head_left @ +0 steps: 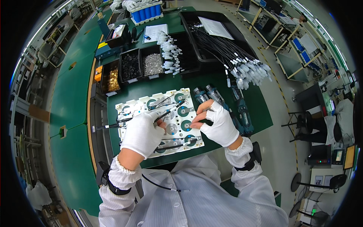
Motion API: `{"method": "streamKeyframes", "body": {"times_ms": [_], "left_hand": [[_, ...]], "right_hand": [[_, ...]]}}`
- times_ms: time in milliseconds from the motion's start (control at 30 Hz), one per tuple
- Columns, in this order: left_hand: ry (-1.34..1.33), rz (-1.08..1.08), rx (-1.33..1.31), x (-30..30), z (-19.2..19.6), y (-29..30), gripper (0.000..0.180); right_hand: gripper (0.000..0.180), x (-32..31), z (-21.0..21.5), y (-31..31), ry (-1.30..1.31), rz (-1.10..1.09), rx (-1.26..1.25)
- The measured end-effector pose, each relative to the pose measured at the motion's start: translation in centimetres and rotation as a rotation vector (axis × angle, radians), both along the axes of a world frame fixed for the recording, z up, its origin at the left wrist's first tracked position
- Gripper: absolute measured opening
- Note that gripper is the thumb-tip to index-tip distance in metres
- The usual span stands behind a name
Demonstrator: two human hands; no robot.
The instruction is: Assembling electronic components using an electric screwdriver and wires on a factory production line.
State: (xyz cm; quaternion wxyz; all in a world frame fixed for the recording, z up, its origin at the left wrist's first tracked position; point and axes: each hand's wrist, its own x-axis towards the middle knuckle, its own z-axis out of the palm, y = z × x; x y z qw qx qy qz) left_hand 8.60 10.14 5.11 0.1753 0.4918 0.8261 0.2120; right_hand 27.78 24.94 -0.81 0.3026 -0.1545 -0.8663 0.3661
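Observation:
A white plastic battery tray (pixel 200 143) lies on the green bench before me, with round silvery cells and metal tabs set in it. Several black cables with white sleeves run across it. My left hand (pixel 141 133), in a white fingerless glove, is closed over the tray's middle, around a black cable (pixel 165 115) that slants up to the right. My right hand (pixel 218 124), gloved alike, reaches to the tray's right edge. Its thumb and fingertips come together beside a round cell (pixel 185 125); whatever they pinch is too small to make out.
Teal power screwdrivers (pixel 244 112) lie right of the tray. Behind it stand bins of brass parts (pixel 113 79), black parts (pixel 130 65) and silvery screws (pixel 152 64). A large black bin (pixel 189 22) holds cables with white-capped ends (pixel 247 72). Blue cylinders (pixel 146 13) stand at the back.

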Motion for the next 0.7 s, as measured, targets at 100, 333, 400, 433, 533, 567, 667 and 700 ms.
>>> {"method": "streamKeyframes", "body": {"times_ms": [100, 333, 400, 433, 533, 567, 667, 700], "left_hand": [[-0.164, -0.010, 0.040, -0.3, -0.2, -0.1, 0.019], [-0.593, 0.139, 0.164, -0.2, -0.7, 1.4, 0.020], [-0.537, 0.115, 0.176, 0.0, -0.6, 1.4, 0.020], [-0.485, 0.090, 0.189, 0.1, -0.5, 1.6, 0.021], [-0.470, 0.070, 0.068, 0.2, -0.2, 2.2, 0.019], [-0.485, 0.063, 0.051, 0.2, -0.4, 2.2, 0.019], [-0.516, 0.044, 0.035, 0.1, -0.3, 1.9, 0.019], [-0.510, 0.031, 0.029, 0.1, -0.2, 2.0, 0.019]], "right_hand": [[0.011, 0.0, -0.3, 0.3, -0.009, 0.091, -0.015], [0.019, -0.1, 0.0, 0.4, -0.079, 0.058, -0.040], [0.020, -0.1, -0.2, 0.6, -0.036, 0.111, -0.031], [0.021, -0.3, -0.1, 0.6, 0.004, 0.163, -0.019], [0.016, -0.2, 1.0, 0.7, -0.022, 0.113, -0.052], [0.012, -0.2, 1.0, 0.8, -0.051, 0.106, -0.026], [0.012, -0.4, -0.2, 1.2, 0.002, 0.169, -0.032], [0.012, -0.5, -0.5, 1.4, 0.052, 0.215, -0.026]]}}
